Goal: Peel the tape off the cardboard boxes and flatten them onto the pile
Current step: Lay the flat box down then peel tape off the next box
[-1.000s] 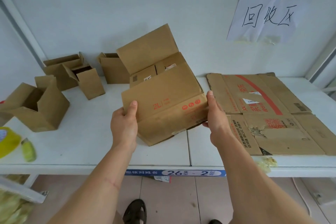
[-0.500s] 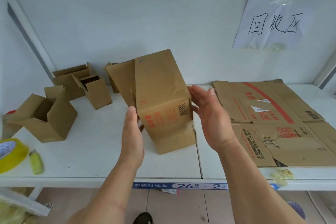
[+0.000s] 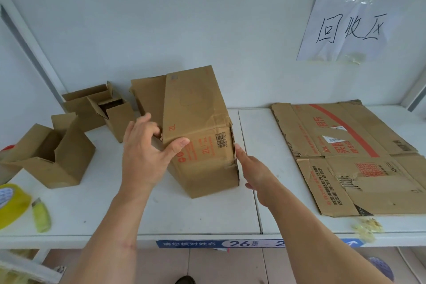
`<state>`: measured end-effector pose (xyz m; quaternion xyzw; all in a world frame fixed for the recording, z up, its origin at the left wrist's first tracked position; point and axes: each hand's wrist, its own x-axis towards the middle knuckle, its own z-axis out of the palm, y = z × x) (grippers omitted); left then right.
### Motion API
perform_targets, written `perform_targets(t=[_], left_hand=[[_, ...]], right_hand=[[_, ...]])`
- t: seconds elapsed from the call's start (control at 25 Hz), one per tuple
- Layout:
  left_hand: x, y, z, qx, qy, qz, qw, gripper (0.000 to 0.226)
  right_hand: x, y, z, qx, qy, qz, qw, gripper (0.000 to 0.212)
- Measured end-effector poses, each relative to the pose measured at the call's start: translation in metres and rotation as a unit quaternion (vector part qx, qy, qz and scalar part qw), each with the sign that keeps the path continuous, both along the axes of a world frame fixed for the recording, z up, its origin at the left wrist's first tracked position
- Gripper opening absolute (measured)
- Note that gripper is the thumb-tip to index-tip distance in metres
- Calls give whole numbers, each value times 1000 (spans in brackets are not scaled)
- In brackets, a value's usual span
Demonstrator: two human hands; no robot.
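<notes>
A brown cardboard box (image 3: 202, 131) with red print and a barcode stands on end in the middle of the white shelf (image 3: 161, 210). My left hand (image 3: 147, 152) grips the box's left edge, thumb across its front face and fingers behind. My right hand (image 3: 251, 168) touches the box's lower right edge with straight fingers. A pile of flattened cardboard (image 3: 350, 157) lies on the right part of the shelf.
Three small open boxes sit at the left: one near the front (image 3: 53, 157), two further back (image 3: 115, 115), (image 3: 85, 104). Another open box (image 3: 147, 97) stands behind the held one. A yellow tape roll (image 3: 11, 205) and a yellow-green cutter (image 3: 41, 214) lie at front left. Peeled tape scraps (image 3: 366, 228) lie by the front edge.
The box has been turned from lying on its side to standing on end. My left hand moved onto its left edge and my right hand dropped to its lower right edge.
</notes>
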<state>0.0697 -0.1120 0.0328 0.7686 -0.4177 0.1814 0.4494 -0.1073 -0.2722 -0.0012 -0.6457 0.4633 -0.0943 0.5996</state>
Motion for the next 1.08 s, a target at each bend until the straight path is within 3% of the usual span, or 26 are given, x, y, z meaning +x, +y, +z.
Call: perform_targets(t=[0.08, 0.2, 0.36, 0.44, 0.52, 0.68, 0.76, 0.84, 0.92, 0.96, 1.0, 1.08], left_hand=[[-3, 1, 0, -20, -10, 9, 1000, 77], [-4, 5, 0, -48, 48, 9, 998, 76], [-13, 17, -3, -72, 144, 16, 987, 77], [-21, 18, -8, -41, 160, 32, 986, 90], [-24, 17, -12, -9, 181, 36, 983, 94], [-25, 22, -20, 58, 271, 35, 960, 69], [-23, 25, -34, 128, 352, 23, 927, 60], [-19, 30, -54, 240, 425, 17, 872, 62], [-18, 33, -63, 352, 365, 63, 860, 72], [-20, 32, -62, 362, 282, 115, 881, 80], [-23, 31, -55, 325, 175, 152, 917, 90], [-22, 22, -44, 231, -45, 108, 966, 97]], right_hand=[[3, -1, -6, 49, -2, 6, 999, 69], [4, -3, -4, 76, -31, 13, 997, 79], [0, -8, 18, 15, -169, -143, 975, 56], [-7, -8, 29, -49, -234, -220, 946, 44], [-14, -7, 34, -112, -266, -235, 928, 38], [-17, -2, 39, -219, -254, -191, 922, 33], [-16, 1, 37, -257, -210, -159, 930, 33], [-13, 6, 27, -284, -161, -121, 938, 38], [-8, 9, 18, -306, -103, -89, 942, 44], [-6, 8, 15, -312, -76, -76, 944, 45], [-4, 7, 14, -311, -59, -68, 946, 46], [-3, 3, 14, -292, -65, -60, 952, 43]])
